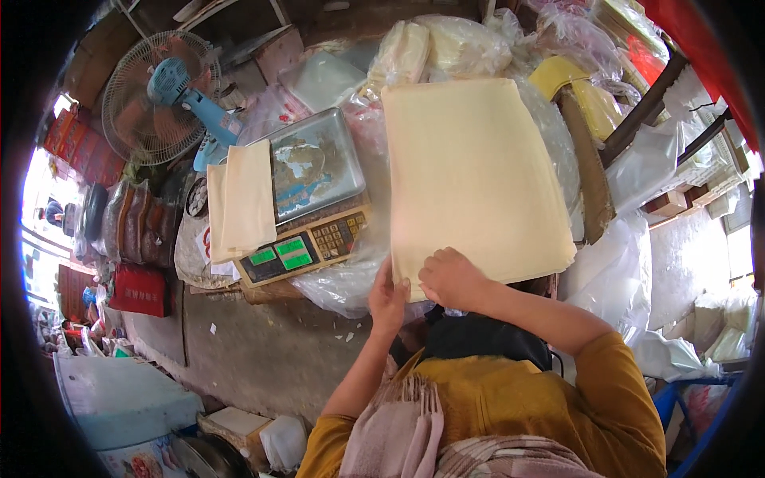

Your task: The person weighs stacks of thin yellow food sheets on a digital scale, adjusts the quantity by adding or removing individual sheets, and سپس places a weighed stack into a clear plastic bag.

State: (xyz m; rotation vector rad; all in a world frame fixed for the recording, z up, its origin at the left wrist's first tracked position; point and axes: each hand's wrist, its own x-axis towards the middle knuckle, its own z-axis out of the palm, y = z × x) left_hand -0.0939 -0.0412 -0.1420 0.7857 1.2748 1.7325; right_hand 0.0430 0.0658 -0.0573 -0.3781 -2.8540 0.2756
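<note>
A stack of thin, pale cream sheets (472,179) lies in front of me, its near edge toward my body. My left hand (389,299) grips the stack's near left corner, thumb on top and fingers at the side edge. Just to the right, my right hand (451,278) rests on the near edge with curled fingers; whether the fingertips pinch a sheet is hidden. Left of the stack stands a digital scale with a worn metal pan (317,164) and a lit green display (290,254). Folded cream sheets (248,197) lie across the pan's left side.
A blue electric fan (173,83) stands behind the scale. Clear plastic bags of pale sheets (454,45) lie beyond the stack. To its right are a cardboard piece (588,173) and a yellow folded sheet (559,77). A red box (138,290) is at the left.
</note>
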